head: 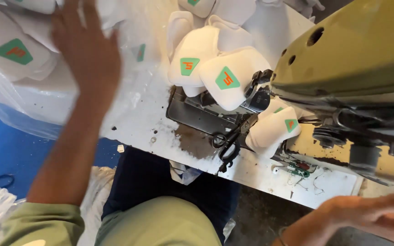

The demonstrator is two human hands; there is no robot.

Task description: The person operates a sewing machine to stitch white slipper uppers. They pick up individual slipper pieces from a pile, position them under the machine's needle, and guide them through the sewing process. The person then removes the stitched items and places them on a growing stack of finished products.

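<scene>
My left hand [85, 43] reaches out over a pile of white padded pieces [17, 50] with green and orange patches, lying in clear plastic at the upper left; its fingers are spread and it holds nothing. At the lower right edge my right hand [379, 216] is blurred, fingers apart, off the table and holding nothing. More white padded pieces [220, 73] lie heaped against the needle area of an olive-yellow sewing machine [352, 50]. One piece [272, 130] sits under the machine head. Black scissors [226, 143] rest on the worn white table [142, 114].
A clear plastic sheet [5, 114] hangs over the table's left edge above a blue floor [5, 150]. Thread scraps and a small green item [302, 171] lie near the front edge. My lap, in dark apron and green cloth, is below the table.
</scene>
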